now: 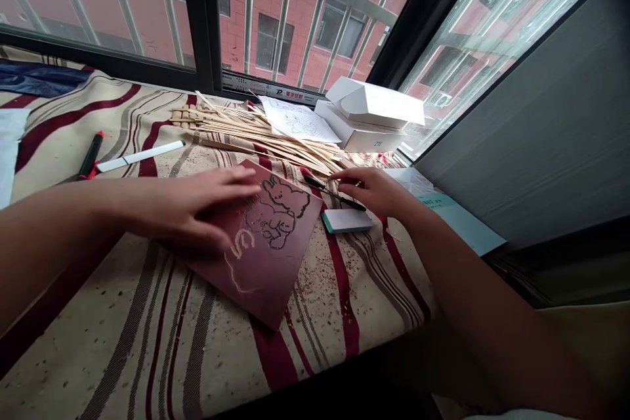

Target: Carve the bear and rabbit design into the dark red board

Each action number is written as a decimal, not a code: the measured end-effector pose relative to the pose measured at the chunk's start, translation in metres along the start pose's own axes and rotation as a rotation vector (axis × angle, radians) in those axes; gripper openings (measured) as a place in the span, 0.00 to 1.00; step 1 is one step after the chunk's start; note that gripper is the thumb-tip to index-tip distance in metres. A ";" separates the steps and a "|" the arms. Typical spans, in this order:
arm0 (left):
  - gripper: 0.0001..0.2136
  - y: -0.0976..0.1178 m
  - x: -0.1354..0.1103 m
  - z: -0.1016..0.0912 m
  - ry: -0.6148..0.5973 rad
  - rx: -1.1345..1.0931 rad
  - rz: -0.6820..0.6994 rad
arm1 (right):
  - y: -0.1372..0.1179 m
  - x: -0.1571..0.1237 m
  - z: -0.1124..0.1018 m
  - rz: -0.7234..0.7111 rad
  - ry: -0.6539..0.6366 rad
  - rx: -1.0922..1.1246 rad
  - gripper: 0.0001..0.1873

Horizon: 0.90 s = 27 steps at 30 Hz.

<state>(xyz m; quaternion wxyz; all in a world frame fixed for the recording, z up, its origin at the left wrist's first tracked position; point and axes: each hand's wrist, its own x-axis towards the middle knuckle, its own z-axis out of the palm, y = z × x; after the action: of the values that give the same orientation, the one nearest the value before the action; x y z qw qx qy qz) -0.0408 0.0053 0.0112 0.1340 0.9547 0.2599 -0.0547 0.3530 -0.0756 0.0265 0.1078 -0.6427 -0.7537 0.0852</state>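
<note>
While the left hand (187, 207) lies open and flat, not clenching, on a dark red rectangular carving block (275, 262) cut with a rabbit design, the block sitting angled on a beige red-striped cloth (123, 341), the right hand (369, 190) curls at a slim black carving tool (335, 191), grip unclear; white teal-edged rectangular block (347, 220) just beside, thin pale wooden strips (256, 134) beyond

The person's left hand (184, 207) and right hand (369, 191) are bare; white clothing (516, 417) shows at bottom right.
</note>
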 end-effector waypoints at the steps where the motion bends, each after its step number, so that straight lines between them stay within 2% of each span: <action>1: 0.56 0.008 0.000 0.002 -0.049 -0.019 0.049 | -0.001 0.008 0.001 0.004 -0.013 0.002 0.22; 3: 0.60 0.028 0.004 0.007 -0.048 -0.025 0.115 | -0.005 0.024 0.003 0.006 -0.032 -0.004 0.18; 5: 0.58 0.044 0.009 0.013 -0.012 -0.026 0.148 | -0.012 0.036 0.007 0.003 -0.054 -0.007 0.14; 7: 0.55 0.048 0.013 0.015 -0.026 -0.019 0.174 | -0.018 0.043 0.010 0.002 -0.073 0.003 0.10; 10: 0.46 0.033 0.014 0.009 0.061 0.025 0.073 | -0.025 0.046 0.014 0.022 -0.075 0.043 0.05; 12: 0.46 0.021 0.010 0.004 0.049 0.003 0.002 | -0.027 0.047 0.016 0.050 -0.059 0.090 0.04; 15: 0.52 0.012 0.005 -0.001 -0.034 -0.055 -0.002 | -0.026 0.046 0.013 0.124 0.004 0.200 0.06; 18: 0.57 0.013 0.004 -0.001 -0.084 -0.098 0.018 | -0.034 0.037 -0.005 0.161 0.108 0.387 0.06; 21: 0.59 0.013 0.005 0.001 -0.108 -0.134 0.007 | -0.066 0.013 -0.034 0.051 0.235 0.705 0.07; 22: 0.59 0.012 0.005 0.001 -0.111 -0.143 0.006 | -0.082 0.004 -0.042 0.008 0.228 0.800 0.08; 24: 0.59 0.011 0.005 0.002 -0.102 -0.155 0.014 | -0.119 -0.011 -0.049 -0.088 0.157 1.176 0.16; 27: 0.59 0.013 0.004 0.000 -0.075 -0.176 0.027 | -0.174 -0.015 -0.033 -0.177 -0.015 1.556 0.29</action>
<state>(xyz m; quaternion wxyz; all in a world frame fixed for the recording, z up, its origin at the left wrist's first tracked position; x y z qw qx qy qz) -0.0309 -0.0035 0.0130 0.2279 0.9399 0.2456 -0.0656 0.1987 -0.1184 0.1037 0.5284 -0.3193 -0.5266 0.5844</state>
